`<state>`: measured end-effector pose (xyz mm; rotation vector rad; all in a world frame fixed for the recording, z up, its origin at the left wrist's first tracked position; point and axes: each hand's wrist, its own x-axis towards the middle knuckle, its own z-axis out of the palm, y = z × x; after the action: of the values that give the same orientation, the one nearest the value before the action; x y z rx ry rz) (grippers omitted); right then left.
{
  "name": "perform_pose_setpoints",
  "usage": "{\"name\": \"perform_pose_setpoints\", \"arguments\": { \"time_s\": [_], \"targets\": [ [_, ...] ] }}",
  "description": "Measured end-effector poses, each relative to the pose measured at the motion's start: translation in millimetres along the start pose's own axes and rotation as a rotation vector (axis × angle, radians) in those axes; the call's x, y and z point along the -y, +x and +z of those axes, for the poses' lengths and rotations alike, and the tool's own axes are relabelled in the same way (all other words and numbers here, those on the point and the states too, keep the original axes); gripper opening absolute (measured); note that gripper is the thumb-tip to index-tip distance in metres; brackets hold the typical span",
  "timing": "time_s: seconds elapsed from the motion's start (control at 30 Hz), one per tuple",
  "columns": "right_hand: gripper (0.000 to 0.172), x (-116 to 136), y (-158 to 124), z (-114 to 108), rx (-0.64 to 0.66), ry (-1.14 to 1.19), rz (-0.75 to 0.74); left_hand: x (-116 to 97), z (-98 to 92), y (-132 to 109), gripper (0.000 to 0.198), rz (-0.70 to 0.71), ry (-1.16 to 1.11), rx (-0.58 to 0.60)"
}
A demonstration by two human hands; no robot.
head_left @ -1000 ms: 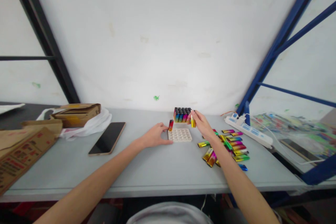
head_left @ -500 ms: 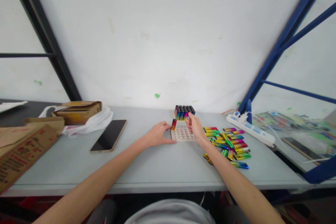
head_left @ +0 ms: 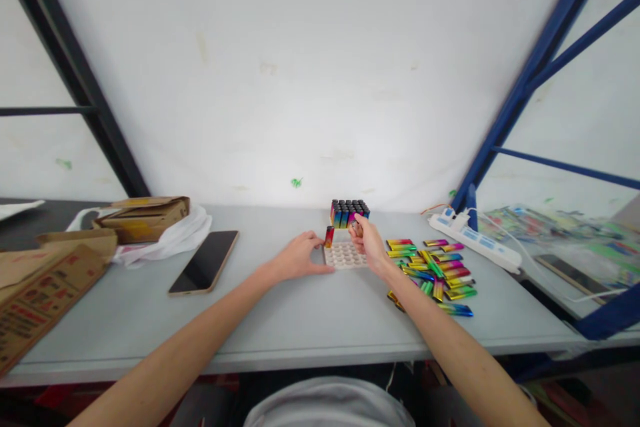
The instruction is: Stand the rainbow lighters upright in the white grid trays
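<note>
A pale tray (head_left: 345, 255) with rows of holes lies on the table. My left hand (head_left: 299, 257) holds its left side, thumb at the front corner and fingers near the back corner. One red-and-gold lighter (head_left: 329, 237) stands upright at the tray's back left. Above the tray's right part, my right hand (head_left: 369, 245) is closed around a lighter (head_left: 355, 226), of which only a bit shows between the fingers. Behind, a block of upright lighters (head_left: 350, 213) with black tops stands in close rows. To the right lies a loose pile of shiny multicoloured lighters (head_left: 434, 267).
A black phone (head_left: 204, 263) lies to the left. Beyond it are cardboard boxes (head_left: 145, 219) and a white plastic bag (head_left: 193, 230). A white power strip (head_left: 475, 242) with cables lies at the right, beside a blue metal frame (head_left: 520, 90). A white wall closes the back.
The view has shifted slightly. Both hands keep nearly the same places, and the right hand stays closed over the tray. The standing lighter has not visibly moved.
</note>
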<state>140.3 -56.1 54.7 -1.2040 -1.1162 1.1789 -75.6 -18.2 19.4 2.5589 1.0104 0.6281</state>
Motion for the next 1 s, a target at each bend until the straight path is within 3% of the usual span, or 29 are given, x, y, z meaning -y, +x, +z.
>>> {"name": "perform_pose_setpoints", "arguments": {
  "time_s": [0.27,0.4,0.53,0.8,1.0],
  "targets": [
    [0.039,-3,-2,2,-0.056,-0.047,-0.024,0,-0.4,0,0.070,0.005,-0.002,0.002],
    [0.049,-6,3,0,-0.015,-0.033,-0.066,1,-0.1,1,0.070,0.012,0.006,0.003],
    [0.063,-9,8,-3,0.043,-0.072,-0.231,0,-0.6,1,0.068,0.016,0.000,0.001],
    [0.045,-12,5,-10,0.027,-0.575,-0.634,1,-0.5,0,0.070,0.014,0.021,0.006],
    [0.030,-6,0,-12,0.113,-0.803,-0.606,-1,-1.3,0,0.068,-0.003,0.057,0.026]
  ]
}}
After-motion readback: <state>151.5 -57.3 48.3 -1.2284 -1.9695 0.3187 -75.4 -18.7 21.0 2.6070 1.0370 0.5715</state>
